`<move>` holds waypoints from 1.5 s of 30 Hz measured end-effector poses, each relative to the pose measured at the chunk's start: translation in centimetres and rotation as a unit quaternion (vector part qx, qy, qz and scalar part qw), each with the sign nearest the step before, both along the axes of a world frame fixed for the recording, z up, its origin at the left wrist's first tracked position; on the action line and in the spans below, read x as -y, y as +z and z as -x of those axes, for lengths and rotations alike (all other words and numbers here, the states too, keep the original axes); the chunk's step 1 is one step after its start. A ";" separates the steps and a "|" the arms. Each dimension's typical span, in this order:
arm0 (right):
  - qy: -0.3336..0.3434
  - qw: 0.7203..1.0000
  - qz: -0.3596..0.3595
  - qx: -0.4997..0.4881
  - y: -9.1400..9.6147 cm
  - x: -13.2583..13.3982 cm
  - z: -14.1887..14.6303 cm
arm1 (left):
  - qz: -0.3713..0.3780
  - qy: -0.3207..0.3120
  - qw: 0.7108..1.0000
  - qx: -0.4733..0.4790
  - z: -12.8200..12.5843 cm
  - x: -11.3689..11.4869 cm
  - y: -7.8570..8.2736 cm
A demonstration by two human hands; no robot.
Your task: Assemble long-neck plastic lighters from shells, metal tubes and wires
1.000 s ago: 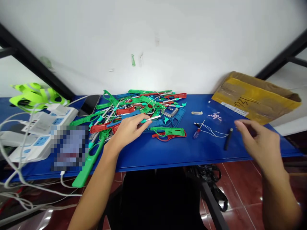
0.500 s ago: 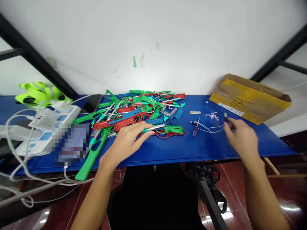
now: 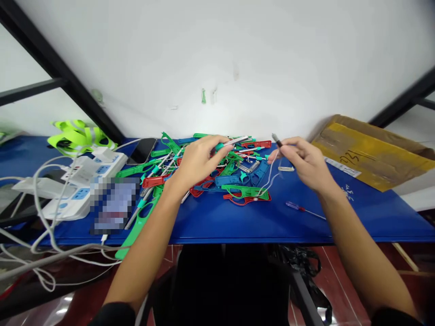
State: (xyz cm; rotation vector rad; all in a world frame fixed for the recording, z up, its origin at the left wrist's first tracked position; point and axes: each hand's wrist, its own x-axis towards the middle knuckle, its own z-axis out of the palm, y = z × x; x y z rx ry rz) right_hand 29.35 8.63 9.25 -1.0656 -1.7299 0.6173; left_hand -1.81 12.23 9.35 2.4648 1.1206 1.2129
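Above the pile, my left hand point(image 3: 197, 163) is closed around a metal tube with a teal end point(image 3: 237, 141), its bare end pointing right. Further right, my right hand point(image 3: 306, 164) pinches a small black cylindrical part with a grey tip point(image 3: 276, 139). Thin white wires point(image 3: 271, 174) hang below that hand, down towards a green plastic handle shell point(image 3: 244, 192) lying over a red one. Red, green and blue lighter-like shells and metal tubes are heaped under and beyond my left hand. A purple-handled screwdriver point(image 3: 295, 206) lies on the blue table point(image 3: 231, 226) below my right hand.
A taped cardboard box point(image 3: 367, 154) stands at the right. On the left are a white power strip point(image 3: 81, 192) with cables, a phone with a blurred screen point(image 3: 115, 206), a dark phone point(image 3: 142, 151) and a neon-yellow vest point(image 3: 79, 136). Small white pieces lie partly behind my right forearm.
My right hand has moved left and up with the black part, lifting the white wires off the table. The screwdriver has shifted and turned. My left hand still holds the tube, now raised slightly.
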 end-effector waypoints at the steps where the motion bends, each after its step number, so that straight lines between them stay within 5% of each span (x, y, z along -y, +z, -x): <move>1: 0.043 0.998 0.036 -0.033 -0.3 -1.4 0.4 | -0.007 0.003 1.000 0.002 -0.3 -0.9 0.3; 7: 0.112 0.982 0.098 -0.118 -3.1 -5.9 2.1 | -0.027 0.071 0.997 -0.013 -0.7 -3.4 -2.1; 14: 0.014 0.998 -0.055 -0.008 -5.6 -4.6 2.2 | -0.033 0.033 0.994 -0.102 0.8 -2.3 -3.1; 26: -0.045 0.958 -0.229 0.167 -4.4 -3.1 2.0 | -0.016 -0.009 0.990 -0.139 2.0 -1.8 -2.1; 45: -0.032 0.964 -0.192 0.178 -4.6 -2.7 2.0 | -0.005 -0.016 0.990 -0.138 2.1 -1.6 -2.0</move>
